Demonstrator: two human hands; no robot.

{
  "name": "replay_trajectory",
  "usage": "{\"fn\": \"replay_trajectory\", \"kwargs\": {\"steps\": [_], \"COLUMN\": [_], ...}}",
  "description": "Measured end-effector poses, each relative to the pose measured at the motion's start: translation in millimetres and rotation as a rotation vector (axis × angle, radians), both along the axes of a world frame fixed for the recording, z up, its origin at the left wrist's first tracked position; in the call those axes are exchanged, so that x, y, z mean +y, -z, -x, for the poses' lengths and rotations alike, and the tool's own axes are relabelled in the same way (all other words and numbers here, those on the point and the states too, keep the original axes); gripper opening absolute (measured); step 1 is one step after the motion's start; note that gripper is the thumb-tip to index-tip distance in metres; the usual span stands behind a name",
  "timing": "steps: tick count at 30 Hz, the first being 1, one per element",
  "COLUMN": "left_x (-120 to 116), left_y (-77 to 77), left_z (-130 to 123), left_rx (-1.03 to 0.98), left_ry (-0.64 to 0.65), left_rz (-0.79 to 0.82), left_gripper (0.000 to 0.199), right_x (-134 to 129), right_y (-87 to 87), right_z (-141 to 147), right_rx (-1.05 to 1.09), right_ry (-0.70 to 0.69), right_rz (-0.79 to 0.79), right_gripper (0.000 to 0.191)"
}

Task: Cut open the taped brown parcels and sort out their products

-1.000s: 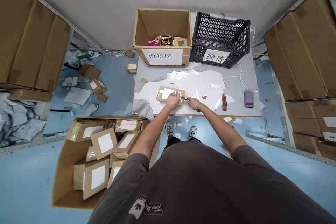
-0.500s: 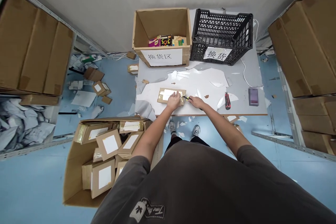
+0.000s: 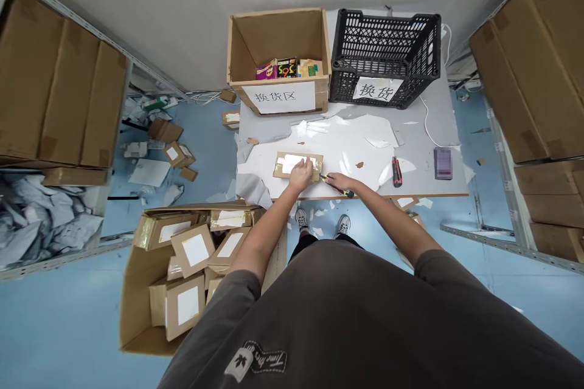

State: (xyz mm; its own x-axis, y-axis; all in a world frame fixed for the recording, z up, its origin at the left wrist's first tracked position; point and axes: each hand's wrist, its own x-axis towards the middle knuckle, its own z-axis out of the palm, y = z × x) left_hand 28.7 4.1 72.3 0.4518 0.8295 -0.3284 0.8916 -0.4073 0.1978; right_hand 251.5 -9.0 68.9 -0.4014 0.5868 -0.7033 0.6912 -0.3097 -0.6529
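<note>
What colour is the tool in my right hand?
The tool in your right hand is black and yellow, showing best in the head view.

The left hand [image 3: 301,176] rests on a labelled parcel [image 3: 287,163] upon the white table [image 3: 422,134]; the right hand [image 3: 338,180] grips a yellow-and-black tool [image 3: 349,194], its tip near the parcel's right end, though from my remote view I cannot tell whether they touch. Beyond, I see an open carton [image 3: 322,94] beside a black crate [image 3: 370,65]; at right, a red-and-black cutter [image 3: 396,172]. At lower left, a large box [image 3: 135,304] holds further parcels [image 3: 196,250].
</note>
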Motion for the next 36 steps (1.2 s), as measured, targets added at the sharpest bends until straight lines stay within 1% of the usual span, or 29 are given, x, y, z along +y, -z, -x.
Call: {"fn": "replay_trajectory", "kwargs": {"steps": [4, 7, 8, 10, 11, 12, 15, 17, 19, 21, 24, 26, 29, 33, 36], "left_x": [2.5, 1.1, 1.0, 3.0, 5.3, 8.5, 21.3, 30.1, 37.5, 42.9, 46.2, 44.7, 38.7, 30.8, 27.7], "left_y": [0.6, -1.4, -3.1, -7.4, -9.9, -12.2, -17.2, -17.9, -16.6, -13.8, -7.1, -1.1, 10.3, 29.4, 44.4], "left_z": [2.2, 7.8, 9.5, 10.8, 10.2, 8.7, 2.7, 0.5, 0.6, 1.5, 0.2, -1.3, 0.4, 11.7, 20.5], "left_rx": [-0.003, -0.025, -0.040, -0.060, -0.058, -0.046, -0.011, -0.019, -0.041, -0.057, -0.070, -0.076, -0.105, -0.166, -0.235], "left_ry": [0.002, 0.001, -0.006, -0.024, -0.038, -0.057, -0.134, -0.140, -0.122, -0.121, -0.104, -0.071, -0.024, 0.009, 0.026], "left_rz": [0.014, 0.020, 0.015, 0.007, 0.006, 0.010, 0.012, -0.012, -0.028, -0.003, 0.054, 0.051, -0.003, -0.072, -0.105], "left_gripper": [0.096, 0.089, 0.082, 0.061, 0.054, 0.050, 0.056, 0.059, 0.056, 0.054, 0.056, 0.057, 0.053, 0.050, 0.048], "right_x": [-12.1, -18.6, -19.8, -20.4, -19.6, -18.3, -12.4, -8.1, -4.7, -2.6, -1.0, 0.2, 3.3, 9.5, 13.2], "right_y": [3.9, 4.8, 4.2, 2.0, 0.4, -1.3, -6.3, -8.6, -10.0, -10.8, -11.3, -11.9, -13.4, -14.4, -11.4], "right_z": [1.7, -11.0, -17.9, -31.9, -37.7, -41.9, -43.9, -39.2, -33.8, -30.1, -28.1, -27.7, -26.4, -22.5, -19.0], "right_rx": [-0.002, 0.005, 0.004, 0.003, 0.008, 0.019, 0.043, -0.006, -0.089, -0.154, -0.210, -0.235, -0.236, -0.246, -0.284], "right_ry": [0.028, 0.020, 0.016, 0.030, 0.051, 0.076, 0.119, 0.109, 0.084, 0.061, 0.016, -0.032, -0.101, -0.179, -0.232], "right_rz": [-0.024, -0.043, -0.055, -0.096, -0.114, -0.121, -0.126, -0.206, -0.313, -0.364, -0.370, -0.386, -0.424, -0.463, -0.514], "right_gripper": [0.026, 0.023, 0.022, 0.020, 0.019, 0.018, 0.014, 0.015, 0.021, 0.030, 0.042, 0.041, 0.035, 0.034, 0.037]}}
